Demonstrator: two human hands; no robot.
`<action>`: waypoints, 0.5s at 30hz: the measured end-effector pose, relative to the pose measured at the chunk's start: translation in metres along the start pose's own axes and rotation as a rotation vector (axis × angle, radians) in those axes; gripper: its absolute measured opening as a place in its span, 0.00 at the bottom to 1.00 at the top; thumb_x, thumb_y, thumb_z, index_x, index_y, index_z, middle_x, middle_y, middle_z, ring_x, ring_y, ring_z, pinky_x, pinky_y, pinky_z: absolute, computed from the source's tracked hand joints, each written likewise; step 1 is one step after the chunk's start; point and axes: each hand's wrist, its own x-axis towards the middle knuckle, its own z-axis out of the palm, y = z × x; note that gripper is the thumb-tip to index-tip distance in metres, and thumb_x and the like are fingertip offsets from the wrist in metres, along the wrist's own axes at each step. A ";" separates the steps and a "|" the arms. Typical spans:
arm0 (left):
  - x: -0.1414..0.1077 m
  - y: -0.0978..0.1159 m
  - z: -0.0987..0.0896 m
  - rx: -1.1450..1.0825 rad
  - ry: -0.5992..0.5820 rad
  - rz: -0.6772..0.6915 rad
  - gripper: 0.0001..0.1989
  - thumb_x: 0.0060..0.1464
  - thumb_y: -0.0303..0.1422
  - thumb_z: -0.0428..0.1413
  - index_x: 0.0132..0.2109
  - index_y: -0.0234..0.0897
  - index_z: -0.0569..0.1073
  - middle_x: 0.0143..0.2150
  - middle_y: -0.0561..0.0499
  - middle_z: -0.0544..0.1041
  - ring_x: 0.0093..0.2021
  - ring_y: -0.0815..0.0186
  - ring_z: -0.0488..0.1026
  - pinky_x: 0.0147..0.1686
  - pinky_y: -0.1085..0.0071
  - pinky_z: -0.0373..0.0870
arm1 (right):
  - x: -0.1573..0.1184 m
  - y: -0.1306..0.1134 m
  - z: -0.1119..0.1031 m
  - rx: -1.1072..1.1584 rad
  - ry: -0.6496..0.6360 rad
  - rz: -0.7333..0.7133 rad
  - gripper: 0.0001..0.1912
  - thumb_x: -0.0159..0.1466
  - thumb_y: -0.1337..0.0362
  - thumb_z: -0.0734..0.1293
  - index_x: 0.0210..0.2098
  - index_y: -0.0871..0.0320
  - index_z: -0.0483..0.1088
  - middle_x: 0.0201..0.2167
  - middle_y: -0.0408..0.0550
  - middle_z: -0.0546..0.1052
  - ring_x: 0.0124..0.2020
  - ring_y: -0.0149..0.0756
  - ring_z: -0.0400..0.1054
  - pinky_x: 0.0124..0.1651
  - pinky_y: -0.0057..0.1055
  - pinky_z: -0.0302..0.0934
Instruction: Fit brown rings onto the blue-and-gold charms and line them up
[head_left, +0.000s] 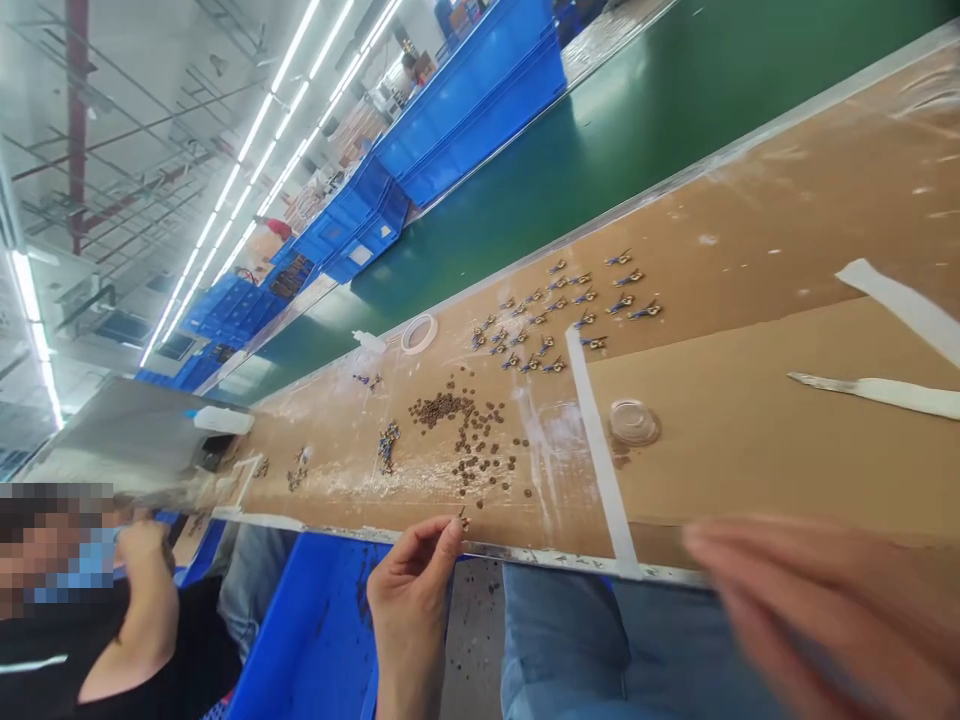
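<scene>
- The right hand [825,620] fills the lower right of the frame, closest to the lens and badly blurred; its fingers stretch toward the left, loosely apart, and nothing shows in them, though the blur makes it hard to be sure.
- The left hand [411,590] rises at lower centre, thumb and forefinger pinched together on a tiny dark part [462,514] at the near edge of the bench.
- Just above that pinch, a loose scatter of small brown parts [469,435] lies across the cardboard-covered bench [750,440], thickest toward the upper left of the scatter.
- Left of the scatter sits a small clump of bluish parts [388,445].
- Farther up, at frame centre, rows of small blue-and-brass pieces [562,310] are laid out apart from each other.
- A strip of white tape [600,450] runs down the cardboard right of the brown parts, with a clear round lid [634,421] just beside it.
- A roll of tape [418,333] and a small white bottle [369,342] lie at the far edge.
- Beyond the bench runs a green conveyor belt [600,140], then stacked blue crates [480,90] at upper centre.
- A blue bin [315,630] sits below the bench edge, beside the left hand.
- Another person's hand [142,550] shows at lower left.
- No writing can be read anywhere.
</scene>
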 end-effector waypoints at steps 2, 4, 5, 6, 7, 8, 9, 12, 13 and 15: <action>0.004 -0.007 -0.005 0.008 -0.036 -0.019 0.14 0.39 0.40 0.71 0.32 0.36 0.82 0.29 0.51 0.82 0.31 0.69 0.75 0.34 0.79 0.72 | 0.004 -0.023 0.027 0.083 -0.106 0.004 0.11 0.68 0.71 0.62 0.47 0.59 0.74 0.42 0.50 0.79 0.45 0.35 0.73 0.52 0.31 0.66; 0.008 -0.014 -0.007 0.016 -0.059 -0.017 0.14 0.41 0.40 0.70 0.32 0.35 0.82 0.29 0.50 0.82 0.31 0.67 0.76 0.34 0.76 0.73 | 0.007 -0.040 0.050 0.155 -0.156 -0.007 0.11 0.69 0.73 0.60 0.46 0.61 0.73 0.42 0.50 0.79 0.45 0.34 0.73 0.52 0.31 0.66; 0.009 -0.017 -0.007 0.019 -0.057 -0.010 0.14 0.42 0.41 0.69 0.32 0.35 0.82 0.29 0.49 0.82 0.30 0.67 0.76 0.33 0.76 0.73 | 0.009 -0.045 0.060 0.187 -0.162 -0.011 0.11 0.69 0.74 0.60 0.45 0.62 0.73 0.41 0.51 0.78 0.44 0.35 0.73 0.51 0.31 0.66; 0.010 -0.020 -0.006 0.019 -0.051 -0.001 0.14 0.43 0.41 0.69 0.32 0.35 0.82 0.29 0.49 0.82 0.30 0.67 0.75 0.32 0.75 0.73 | 0.009 -0.049 0.069 0.217 -0.169 -0.016 0.10 0.68 0.74 0.61 0.44 0.63 0.73 0.40 0.51 0.78 0.44 0.35 0.72 0.50 0.32 0.67; 0.011 -0.022 -0.005 0.018 -0.044 0.008 0.13 0.44 0.41 0.68 0.33 0.35 0.82 0.29 0.50 0.81 0.29 0.67 0.75 0.31 0.75 0.73 | 0.010 -0.052 0.077 0.237 -0.176 -0.018 0.10 0.68 0.74 0.61 0.43 0.63 0.73 0.40 0.52 0.78 0.43 0.36 0.72 0.49 0.32 0.68; 0.011 -0.023 -0.004 0.016 -0.041 0.014 0.13 0.45 0.41 0.68 0.33 0.35 0.82 0.29 0.50 0.81 0.29 0.67 0.75 0.30 0.75 0.73 | 0.011 -0.053 0.084 0.244 -0.188 -0.020 0.10 0.68 0.74 0.61 0.42 0.63 0.73 0.40 0.52 0.78 0.42 0.36 0.72 0.48 0.33 0.68; 0.012 -0.023 -0.002 0.013 -0.043 0.016 0.13 0.45 0.40 0.68 0.33 0.35 0.81 0.29 0.50 0.81 0.29 0.67 0.75 0.30 0.75 0.72 | 0.012 -0.055 0.090 0.237 -0.201 -0.022 0.10 0.68 0.74 0.61 0.42 0.63 0.73 0.40 0.51 0.79 0.42 0.36 0.72 0.48 0.33 0.68; 0.014 -0.021 0.001 -0.005 -0.055 0.002 0.12 0.45 0.40 0.67 0.32 0.35 0.81 0.27 0.51 0.81 0.27 0.68 0.74 0.29 0.75 0.72 | 0.014 -0.058 0.107 0.150 -0.237 -0.013 0.11 0.68 0.73 0.60 0.40 0.61 0.74 0.41 0.50 0.79 0.45 0.39 0.71 0.50 0.38 0.65; 0.014 -0.021 0.002 -0.010 -0.059 -0.006 0.12 0.45 0.39 0.67 0.32 0.35 0.81 0.27 0.51 0.80 0.27 0.68 0.74 0.28 0.75 0.72 | 0.014 -0.060 0.113 0.114 -0.248 -0.006 0.12 0.68 0.73 0.59 0.39 0.61 0.74 0.42 0.51 0.80 0.47 0.40 0.71 0.51 0.39 0.64; 0.015 -0.020 0.002 -0.013 -0.063 -0.021 0.11 0.46 0.39 0.67 0.32 0.35 0.81 0.27 0.51 0.81 0.27 0.68 0.74 0.28 0.75 0.72 | 0.015 -0.062 0.122 0.060 -0.275 -0.003 0.12 0.68 0.72 0.59 0.36 0.61 0.74 0.44 0.51 0.79 0.50 0.42 0.70 0.53 0.41 0.61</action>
